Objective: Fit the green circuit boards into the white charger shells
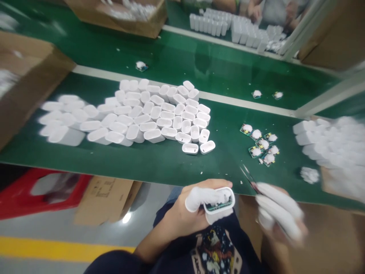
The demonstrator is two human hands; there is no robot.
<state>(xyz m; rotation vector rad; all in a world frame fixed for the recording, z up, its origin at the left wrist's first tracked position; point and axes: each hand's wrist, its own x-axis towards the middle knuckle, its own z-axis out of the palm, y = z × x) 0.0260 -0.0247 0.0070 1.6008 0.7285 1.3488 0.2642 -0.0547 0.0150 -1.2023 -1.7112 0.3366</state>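
My left hand (189, 213), with a white finger cot on one finger, is closed round a white plastic charger shell (220, 205); a green circuit board shows inside its open top. It is held over my lap, just below the table's front edge. My right hand (281, 215), blurred and wearing white finger cots, pinches thin metal tweezers (247, 176) whose tips point up-left over the table edge. A small cluster of circuit boards (261, 146) with white parts lies just beyond the tweezers. A large batch of empty white shells (159, 116) covers the green table (228, 160).
A blurred heap of white shells (333, 142) lies at the right, and cardboard boxes (25, 76) stand at the left and back. Loose boards (256, 94) lie on the green belt. Another person's hands and rows of shells (228, 28) are at the far side. A red crate (42, 192) sits on the floor.
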